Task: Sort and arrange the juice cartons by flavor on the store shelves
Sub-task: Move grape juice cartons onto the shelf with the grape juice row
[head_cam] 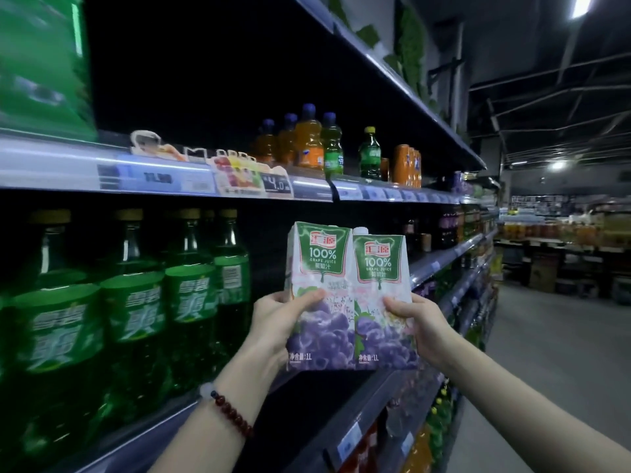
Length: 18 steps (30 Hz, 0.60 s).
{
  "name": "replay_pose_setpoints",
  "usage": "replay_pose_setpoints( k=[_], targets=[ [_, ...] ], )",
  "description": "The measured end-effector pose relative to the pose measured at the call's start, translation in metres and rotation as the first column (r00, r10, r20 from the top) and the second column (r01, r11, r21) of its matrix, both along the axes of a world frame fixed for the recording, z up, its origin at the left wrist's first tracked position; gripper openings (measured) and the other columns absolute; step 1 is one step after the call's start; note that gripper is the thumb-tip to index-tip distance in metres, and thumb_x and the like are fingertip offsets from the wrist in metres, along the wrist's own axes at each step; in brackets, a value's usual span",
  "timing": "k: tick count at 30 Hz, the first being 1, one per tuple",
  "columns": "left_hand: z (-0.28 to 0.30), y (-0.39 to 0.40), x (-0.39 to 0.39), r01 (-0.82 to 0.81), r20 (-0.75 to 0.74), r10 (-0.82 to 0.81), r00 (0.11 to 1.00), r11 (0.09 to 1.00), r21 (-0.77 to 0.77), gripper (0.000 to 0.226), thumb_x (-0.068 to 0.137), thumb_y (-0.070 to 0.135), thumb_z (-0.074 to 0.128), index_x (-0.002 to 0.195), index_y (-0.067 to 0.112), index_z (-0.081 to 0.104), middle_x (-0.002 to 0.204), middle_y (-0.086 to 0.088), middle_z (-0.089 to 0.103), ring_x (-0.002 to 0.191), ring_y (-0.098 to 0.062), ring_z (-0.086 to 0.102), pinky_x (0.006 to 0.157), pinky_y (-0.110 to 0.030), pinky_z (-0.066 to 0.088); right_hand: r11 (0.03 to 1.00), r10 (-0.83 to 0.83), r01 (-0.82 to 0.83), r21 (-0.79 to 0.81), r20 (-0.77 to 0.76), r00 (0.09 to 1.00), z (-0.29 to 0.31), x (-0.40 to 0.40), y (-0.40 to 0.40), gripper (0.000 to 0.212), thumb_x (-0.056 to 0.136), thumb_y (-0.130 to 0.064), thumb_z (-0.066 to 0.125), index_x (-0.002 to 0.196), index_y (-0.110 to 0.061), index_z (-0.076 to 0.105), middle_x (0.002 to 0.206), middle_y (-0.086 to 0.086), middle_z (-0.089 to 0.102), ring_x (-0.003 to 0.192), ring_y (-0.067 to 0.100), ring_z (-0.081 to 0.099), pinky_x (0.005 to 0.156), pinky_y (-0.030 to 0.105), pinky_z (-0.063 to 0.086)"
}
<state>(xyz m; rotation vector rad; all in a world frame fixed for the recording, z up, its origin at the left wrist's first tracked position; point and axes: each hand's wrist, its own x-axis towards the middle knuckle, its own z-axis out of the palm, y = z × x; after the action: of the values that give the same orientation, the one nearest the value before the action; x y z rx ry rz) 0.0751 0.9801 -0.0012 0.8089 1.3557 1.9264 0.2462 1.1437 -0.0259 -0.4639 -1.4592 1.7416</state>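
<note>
Head view: two grape juice cartons are held side by side, touching, upright, in front of a dark gap on the middle shelf [345, 390]. Left hand [283, 319] holds the left grape juice carton [319, 268], thumb across its front face and fingers hidden behind; the grip is closed on that carton. Right hand [421, 322] holds the right grape juice carton [380, 271] the same way, thumb on the front near its right edge, grip closed on it. Both cartons show a green label panel above purple grapes. A dark red bead bracelet [232, 414] sits on the left wrist. Large green soda bottles [136, 302] stand on the same shelf to the left of the gap. On the upper shelf [170, 175] stand orange soda bottles [309, 138], smaller green bottles [369, 153] and orange cans [406, 163]. Price tags [277, 183] line that shelf's edge.
</note>
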Motion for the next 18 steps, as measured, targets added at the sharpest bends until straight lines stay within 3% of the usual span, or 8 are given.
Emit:
replay_pose_setpoints(
  k=[3, 8, 13, 18],
  targets=[
    [-0.008, 0.046, 0.002, -0.003, 0.025, 0.003, 1.0, 1.0, -0.014, 0.039, 0.059, 0.015, 0.087, 0.092, 0.0, 0.071, 0.074, -0.012, 0.076, 0.058, -0.022, 0.072, 0.046, -0.024, 0.052, 1.0, 0.012, -0.012, -0.003, 0.007, 1.0, -0.008, 0.001, 0.046, 0.058, 0.061, -0.008, 0.075, 0.115, 0.006, 0.059, 0.096, 0.021, 0.074, 0.074, 0.032, 0.072, 0.064, 0.037, 0.061],
    [-0.01, 0.13, 0.014, -0.033, 0.07, 0.032, 0.997, 0.999, 0.021, 0.042, 0.057, 0.012, 0.086, 0.092, -0.002, 0.069, 0.068, -0.01, 0.075, 0.053, -0.018, 0.071, 0.043, -0.021, 0.051, 0.996, 0.094, -0.094, 0.005, 0.013, 0.995, -0.007, 0.005, 0.136, 0.049, 0.067, -0.007, 0.071, 0.112, 0.008, 0.059, 0.086, 0.016, 0.074, 0.066, 0.028, 0.071, 0.056, 0.031, 0.058],
    [0.002, 0.211, 0.024, -0.136, 0.11, 0.132, 0.985, 0.99, 0.031, 0.038, 0.063, 0.009, 0.084, 0.095, -0.005, 0.069, 0.069, -0.012, 0.075, 0.055, -0.02, 0.071, 0.045, -0.023, 0.053, 0.987, 0.152, -0.155, 0.05, 0.055, 0.987, 0.013, 0.002, 0.228, 0.051, 0.064, -0.01, 0.072, 0.111, 0.005, 0.061, 0.097, 0.019, 0.073, 0.073, 0.029, 0.07, 0.068, 0.036, 0.059],
    [0.008, 0.269, 0.021, -0.224, 0.12, 0.224, 0.967, 0.975, -0.016, 0.031, 0.063, 0.016, 0.084, 0.086, -0.001, 0.072, 0.063, -0.007, 0.074, 0.046, -0.014, 0.067, 0.04, -0.019, 0.049, 0.975, 0.217, -0.22, 0.033, 0.075, 0.973, 0.022, -0.015, 0.294, 0.053, 0.062, -0.008, 0.073, 0.111, 0.007, 0.06, 0.083, 0.013, 0.074, 0.064, 0.025, 0.071, 0.054, 0.029, 0.057]
  ],
)
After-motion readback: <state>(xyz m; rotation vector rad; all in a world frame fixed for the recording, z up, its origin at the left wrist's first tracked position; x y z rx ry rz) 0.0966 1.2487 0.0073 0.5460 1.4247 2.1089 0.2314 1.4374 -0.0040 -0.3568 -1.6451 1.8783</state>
